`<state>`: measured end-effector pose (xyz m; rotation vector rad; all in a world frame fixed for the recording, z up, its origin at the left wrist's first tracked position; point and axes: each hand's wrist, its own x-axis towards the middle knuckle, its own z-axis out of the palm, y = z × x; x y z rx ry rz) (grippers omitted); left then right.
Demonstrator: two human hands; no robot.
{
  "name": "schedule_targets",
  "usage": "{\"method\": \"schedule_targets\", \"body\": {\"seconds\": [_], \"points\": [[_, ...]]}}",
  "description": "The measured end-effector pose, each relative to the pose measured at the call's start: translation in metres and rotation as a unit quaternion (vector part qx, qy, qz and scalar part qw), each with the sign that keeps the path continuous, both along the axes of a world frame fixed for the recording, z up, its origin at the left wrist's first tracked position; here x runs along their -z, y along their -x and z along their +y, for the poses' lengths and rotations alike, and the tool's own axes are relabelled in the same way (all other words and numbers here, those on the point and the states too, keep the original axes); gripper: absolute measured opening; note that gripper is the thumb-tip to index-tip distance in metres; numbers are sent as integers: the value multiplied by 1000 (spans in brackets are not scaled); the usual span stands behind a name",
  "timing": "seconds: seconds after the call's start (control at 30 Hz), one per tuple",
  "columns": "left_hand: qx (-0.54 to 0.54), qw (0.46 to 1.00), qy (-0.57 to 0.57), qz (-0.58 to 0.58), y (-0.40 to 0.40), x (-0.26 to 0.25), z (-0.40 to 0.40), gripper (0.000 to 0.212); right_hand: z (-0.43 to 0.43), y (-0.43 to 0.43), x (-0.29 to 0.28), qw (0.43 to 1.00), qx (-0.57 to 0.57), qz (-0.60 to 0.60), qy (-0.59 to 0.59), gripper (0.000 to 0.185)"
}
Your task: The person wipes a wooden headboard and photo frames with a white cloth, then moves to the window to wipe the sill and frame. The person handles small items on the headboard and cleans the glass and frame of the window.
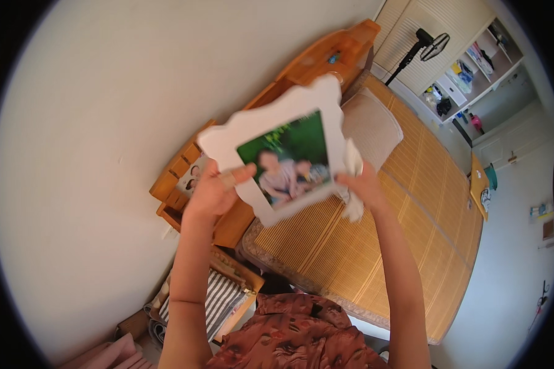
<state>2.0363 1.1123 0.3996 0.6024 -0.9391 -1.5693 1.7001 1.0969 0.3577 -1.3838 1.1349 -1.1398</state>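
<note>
Between my two hands is a white picture frame (272, 108) with a wavy outer edge, tilted in the air. Its photograph (304, 133) shows two people seated against green leaves. My left hand (217, 187) grips the frame's left side, with the thumb lying over the front. At the right side my right hand (360, 184) clasps the frame together with a crumpled white cloth or tissue (353, 207), part of which hangs below the fingers. Motion blurs the frame's edges. Both hands' other fingers are mostly hidden behind what they hold.
Beyond the frame, a bed with a bamboo mat (424, 221) bears a pale pillow (371, 124). A wooden headboard (304, 57) runs along the wall, beside a wooden nightstand (231, 226). Farther back are a black standing fan (411, 55) and open wardrobe shelves (487, 60). Striped fabric (226, 290) lies at lower left.
</note>
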Motion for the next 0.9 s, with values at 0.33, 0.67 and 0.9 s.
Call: {"method": "schedule_targets", "body": {"seconds": [0.33,0.67,0.9], "points": [[-212,940,144,-224,-22,-17,-76,21,-40,-65,14,990,81,-64,-92,36],[-171,903,171,-354,15,8,-114,25,-6,-72,74,974,71,-113,-183,25],[-146,786,382,-464,62,-5,-62,64,11,-60,100,954,110,-155,-234,25]]}}
